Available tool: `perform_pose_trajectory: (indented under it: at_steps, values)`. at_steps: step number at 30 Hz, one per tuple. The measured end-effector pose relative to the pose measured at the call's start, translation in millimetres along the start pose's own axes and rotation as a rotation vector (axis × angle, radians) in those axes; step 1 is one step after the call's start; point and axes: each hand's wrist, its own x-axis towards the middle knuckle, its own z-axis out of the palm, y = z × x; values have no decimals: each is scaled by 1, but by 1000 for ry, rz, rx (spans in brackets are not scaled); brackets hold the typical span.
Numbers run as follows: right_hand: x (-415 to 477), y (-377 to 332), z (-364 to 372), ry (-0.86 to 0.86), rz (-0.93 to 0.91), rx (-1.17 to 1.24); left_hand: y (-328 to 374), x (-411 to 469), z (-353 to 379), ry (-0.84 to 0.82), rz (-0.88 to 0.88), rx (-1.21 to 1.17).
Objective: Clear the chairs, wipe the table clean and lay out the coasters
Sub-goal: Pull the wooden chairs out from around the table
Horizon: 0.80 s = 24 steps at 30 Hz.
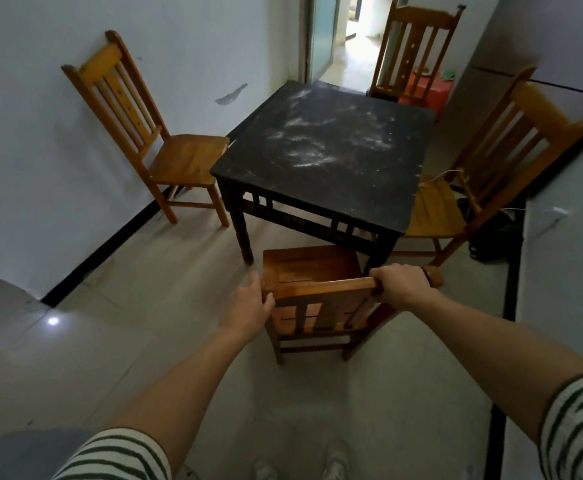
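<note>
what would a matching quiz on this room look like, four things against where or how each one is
Things:
1 table
2 near chair
3 left chair
4 far chair

Place or state:
a against the wall
b held at its backrest by the left hand and right hand
c dusty white on top
d by the doorway

Pairs: 1-c, 2-b, 3-a, 4-d
</note>
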Motion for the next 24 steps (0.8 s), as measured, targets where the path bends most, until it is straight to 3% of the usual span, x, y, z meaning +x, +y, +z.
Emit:
perform_pose_trajectory:
  at_steps: [8, 15, 19, 24]
  values:
    - [18, -39, -2, 121, -19, 74, -23, 57, -31, 28, -59, 46]
    - [45, -70, -8, 86, 50, 137, -50, 103, -56, -30, 17, 74]
    - [54, -82, -16, -8, 163, 188, -57, 113, -68, -90, 97, 23]
    - [65, -93, -27, -217, 308, 187, -72, 121, -82, -321, 228, -14]
